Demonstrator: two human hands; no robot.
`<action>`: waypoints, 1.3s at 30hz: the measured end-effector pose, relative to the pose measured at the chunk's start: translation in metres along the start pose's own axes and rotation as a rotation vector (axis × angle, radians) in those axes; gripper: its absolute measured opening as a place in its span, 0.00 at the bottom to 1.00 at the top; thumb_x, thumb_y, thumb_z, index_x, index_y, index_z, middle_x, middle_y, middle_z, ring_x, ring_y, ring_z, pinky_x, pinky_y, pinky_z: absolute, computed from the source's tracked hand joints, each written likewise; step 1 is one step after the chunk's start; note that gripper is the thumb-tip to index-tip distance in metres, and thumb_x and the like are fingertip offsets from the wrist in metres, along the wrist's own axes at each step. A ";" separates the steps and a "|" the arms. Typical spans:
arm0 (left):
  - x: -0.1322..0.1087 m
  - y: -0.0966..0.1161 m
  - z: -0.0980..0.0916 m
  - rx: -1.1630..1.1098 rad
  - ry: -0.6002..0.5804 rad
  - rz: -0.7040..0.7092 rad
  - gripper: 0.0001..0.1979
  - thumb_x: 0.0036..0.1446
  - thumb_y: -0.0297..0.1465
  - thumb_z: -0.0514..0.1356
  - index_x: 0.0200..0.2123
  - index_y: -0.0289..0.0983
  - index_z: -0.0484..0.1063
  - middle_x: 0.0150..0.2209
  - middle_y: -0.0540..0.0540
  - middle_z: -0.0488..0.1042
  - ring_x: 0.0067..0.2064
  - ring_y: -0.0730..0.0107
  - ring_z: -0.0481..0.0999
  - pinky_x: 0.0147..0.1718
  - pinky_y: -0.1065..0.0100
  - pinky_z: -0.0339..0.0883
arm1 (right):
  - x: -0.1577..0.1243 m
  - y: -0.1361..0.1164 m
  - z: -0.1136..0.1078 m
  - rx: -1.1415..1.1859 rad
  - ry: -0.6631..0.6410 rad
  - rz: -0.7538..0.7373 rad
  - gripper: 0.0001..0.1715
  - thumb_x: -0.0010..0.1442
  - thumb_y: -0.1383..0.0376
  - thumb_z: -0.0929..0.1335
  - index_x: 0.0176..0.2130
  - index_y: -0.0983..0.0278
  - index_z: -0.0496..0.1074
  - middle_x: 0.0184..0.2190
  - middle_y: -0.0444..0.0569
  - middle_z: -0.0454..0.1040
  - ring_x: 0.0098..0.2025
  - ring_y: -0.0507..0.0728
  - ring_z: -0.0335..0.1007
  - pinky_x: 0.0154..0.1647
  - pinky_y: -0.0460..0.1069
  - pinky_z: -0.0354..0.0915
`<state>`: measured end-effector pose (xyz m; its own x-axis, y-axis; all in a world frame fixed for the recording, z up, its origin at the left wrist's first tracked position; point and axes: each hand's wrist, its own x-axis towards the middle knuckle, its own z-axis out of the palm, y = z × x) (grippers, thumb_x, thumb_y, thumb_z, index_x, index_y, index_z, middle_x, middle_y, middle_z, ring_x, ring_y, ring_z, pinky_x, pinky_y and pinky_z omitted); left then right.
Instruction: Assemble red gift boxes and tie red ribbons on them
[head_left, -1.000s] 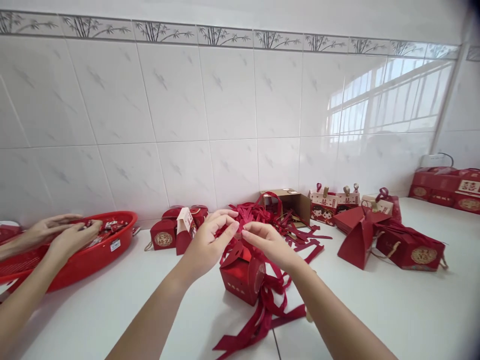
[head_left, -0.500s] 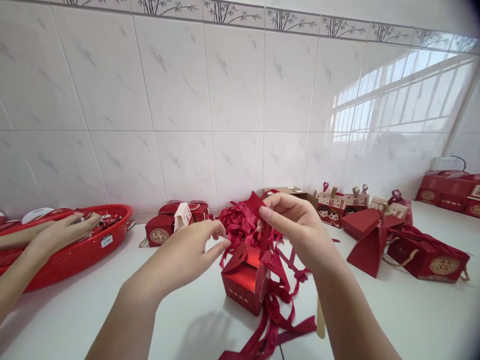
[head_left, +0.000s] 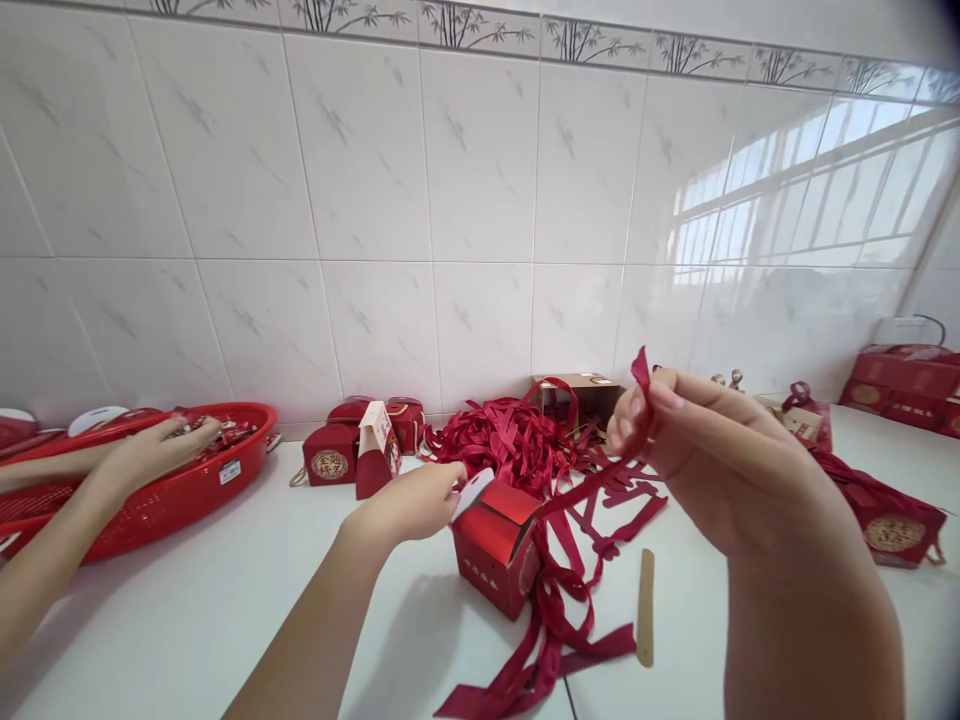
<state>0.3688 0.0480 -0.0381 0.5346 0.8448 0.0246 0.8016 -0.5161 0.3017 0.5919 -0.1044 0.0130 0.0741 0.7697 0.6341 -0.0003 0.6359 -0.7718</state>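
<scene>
My right hand (head_left: pixel 720 450) is raised close to the camera, fingers pinched on a red ribbon (head_left: pixel 592 485) that runs down to a small red gift box (head_left: pixel 495 548) on the white counter. My left hand (head_left: pixel 409 505) grips the box's open top flap (head_left: pixel 472 492). A tangle of red ribbons (head_left: pixel 502 435) lies just behind the box, and more ribbon (head_left: pixel 540 650) trails off the box toward me.
Another person's hands (head_left: pixel 154 450) reach into a red plastic basket (head_left: pixel 150 505) at the left. Folded red boxes (head_left: pixel 352 455) stand by the tiled wall, more at the right (head_left: pixel 889 520). A wooden stick (head_left: pixel 645 605) lies right of the box; a brown carton (head_left: pixel 581 395) stands behind.
My right hand has pulled the ribbon up and to the right, nearer the camera. My left hand dropped onto the box's flap. The other person's hands stay in the basket.
</scene>
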 end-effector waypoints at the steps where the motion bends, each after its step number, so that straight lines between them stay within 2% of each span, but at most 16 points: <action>1: 0.002 -0.002 0.000 -0.028 0.003 -0.015 0.09 0.51 0.29 0.54 0.35 0.42 0.71 0.25 0.50 0.72 0.23 0.67 0.68 0.19 0.70 0.52 | 0.002 0.001 0.000 0.040 -0.041 0.032 0.14 0.61 0.57 0.67 0.28 0.62 0.71 0.24 0.44 0.69 0.27 0.50 0.66 0.29 0.46 0.66; 5: 0.008 -0.009 0.003 -0.176 -0.009 -0.059 0.12 0.47 0.26 0.53 0.37 0.42 0.69 0.25 0.50 0.73 0.25 0.63 0.71 0.21 0.69 0.52 | 0.012 0.017 0.004 0.028 -0.247 0.254 0.15 0.61 0.57 0.68 0.28 0.63 0.67 0.21 0.42 0.69 0.23 0.48 0.66 0.24 0.43 0.64; 8: 0.008 -0.012 0.003 -0.284 -0.049 -0.067 0.16 0.46 0.26 0.53 0.40 0.43 0.69 0.25 0.49 0.76 0.31 0.58 0.75 0.23 0.69 0.55 | 0.022 0.045 0.013 -0.099 -0.462 0.517 0.15 0.61 0.57 0.66 0.28 0.63 0.65 0.23 0.44 0.73 0.27 0.51 0.73 0.28 0.44 0.68; 10: 0.006 -0.014 0.001 -0.336 -0.083 -0.066 0.17 0.45 0.27 0.54 0.41 0.43 0.68 0.25 0.49 0.77 0.33 0.55 0.77 0.24 0.68 0.56 | 0.028 0.070 0.020 -0.167 -0.506 0.669 0.15 0.63 0.57 0.65 0.28 0.63 0.63 0.25 0.46 0.75 0.30 0.53 0.75 0.30 0.46 0.69; 13: 0.004 -0.013 -0.001 -0.381 -0.140 -0.064 0.18 0.44 0.27 0.54 0.41 0.43 0.68 0.25 0.49 0.79 0.35 0.54 0.78 0.25 0.68 0.57 | 0.036 0.106 0.033 -0.231 -0.469 0.770 0.12 0.64 0.62 0.62 0.28 0.63 0.62 0.23 0.46 0.74 0.26 0.52 0.73 0.26 0.45 0.67; 17: 0.001 -0.009 -0.005 -0.390 -0.234 -0.089 0.21 0.43 0.27 0.55 0.44 0.41 0.66 0.25 0.50 0.79 0.34 0.57 0.78 0.23 0.70 0.55 | 0.039 0.135 0.045 -0.263 -0.440 0.762 0.12 0.64 0.67 0.60 0.28 0.63 0.62 0.22 0.44 0.73 0.23 0.49 0.70 0.23 0.42 0.62; 22: -0.002 -0.005 -0.009 -0.353 -0.318 -0.076 0.20 0.44 0.27 0.53 0.44 0.41 0.64 0.24 0.52 0.76 0.36 0.61 0.78 0.24 0.72 0.53 | 0.039 0.144 0.049 -0.285 -0.474 0.716 0.14 0.62 0.67 0.62 0.24 0.65 0.64 0.22 0.44 0.72 0.22 0.48 0.67 0.28 0.43 0.64; 25: -0.004 -0.003 -0.011 -0.344 -0.337 -0.051 0.21 0.44 0.27 0.52 0.45 0.41 0.64 0.25 0.52 0.76 0.34 0.62 0.78 0.23 0.72 0.53 | 0.039 0.147 0.049 -0.316 -0.484 0.708 0.15 0.61 0.66 0.64 0.23 0.65 0.65 0.21 0.44 0.72 0.21 0.49 0.66 0.27 0.44 0.63; 31: -0.011 0.007 -0.014 -0.284 -0.355 -0.041 0.25 0.42 0.27 0.53 0.49 0.41 0.62 0.27 0.49 0.79 0.28 0.62 0.75 0.22 0.70 0.54 | 0.039 0.143 0.050 -0.346 -0.492 0.684 0.15 0.62 0.65 0.63 0.24 0.64 0.63 0.20 0.42 0.70 0.19 0.47 0.64 0.22 0.43 0.59; 36: -0.012 0.008 -0.015 -0.261 -0.348 -0.014 0.16 0.48 0.32 0.54 0.43 0.40 0.65 0.31 0.46 0.79 0.36 0.59 0.77 0.26 0.69 0.61 | 0.039 0.141 0.053 -0.348 -0.511 0.667 0.15 0.63 0.66 0.62 0.24 0.64 0.63 0.19 0.41 0.69 0.19 0.47 0.63 0.23 0.42 0.60; 39: -0.008 0.002 -0.014 -0.250 -0.287 -0.015 0.13 0.54 0.38 0.52 0.40 0.41 0.67 0.33 0.46 0.78 0.38 0.59 0.77 0.29 0.67 0.64 | 0.040 0.143 0.055 -0.365 -0.501 0.668 0.15 0.63 0.66 0.62 0.24 0.64 0.62 0.19 0.41 0.68 0.18 0.47 0.63 0.22 0.42 0.60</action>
<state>0.3623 0.0420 -0.0244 0.6049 0.7597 -0.2386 0.7388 -0.4238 0.5240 0.5402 0.0199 -0.0694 -0.2704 0.9602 -0.0695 0.4347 0.0574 -0.8988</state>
